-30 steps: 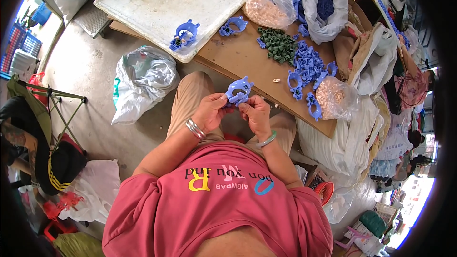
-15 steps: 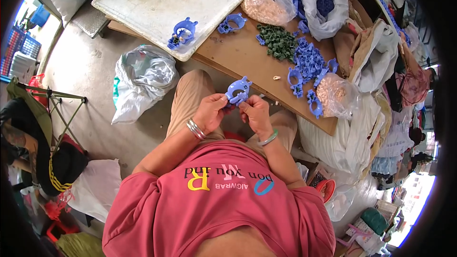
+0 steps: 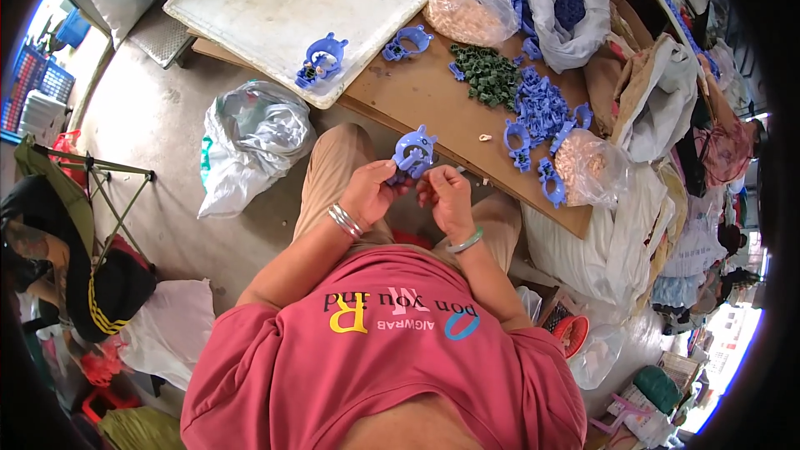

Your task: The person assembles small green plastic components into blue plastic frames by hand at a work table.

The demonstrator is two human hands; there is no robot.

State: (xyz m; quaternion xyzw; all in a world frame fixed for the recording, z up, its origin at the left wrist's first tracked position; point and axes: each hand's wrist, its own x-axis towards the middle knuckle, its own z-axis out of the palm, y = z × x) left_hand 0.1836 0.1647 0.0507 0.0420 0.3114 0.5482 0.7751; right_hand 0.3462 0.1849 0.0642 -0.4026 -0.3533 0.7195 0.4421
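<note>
Above my lap, my left hand (image 3: pixel 368 194) pinches a blue plastic animal-shaped ring piece (image 3: pixel 403 150) with small ears and a round opening. My right hand (image 3: pixel 450 204) sits just to the right of it, fingers curled together close to the piece's lower edge. Whatever those fingers hold, if anything, is too small to make out. Similar blue ring pieces lie on the white board (image 3: pixel 275 12) and along the brown tabletop (image 3: pixel 400 104). One finished-looking ring (image 3: pixel 323 56) with a dark part at its base rests near the board's front edge.
On the tabletop are a pile of dark green parts (image 3: pixel 485 77), a heap of small blue parts (image 3: pixel 542 104) and clear bags of peach-coloured pieces (image 3: pixel 471 12). A white sack (image 3: pixel 565 8) stands behind. An opened plastic bag (image 3: pixel 254 137) rests on the floor, left of my knees.
The blue piece has turned more upright, its opening facing me. My right hand has come off it and curled beside it, while my left hand keeps its grip.
</note>
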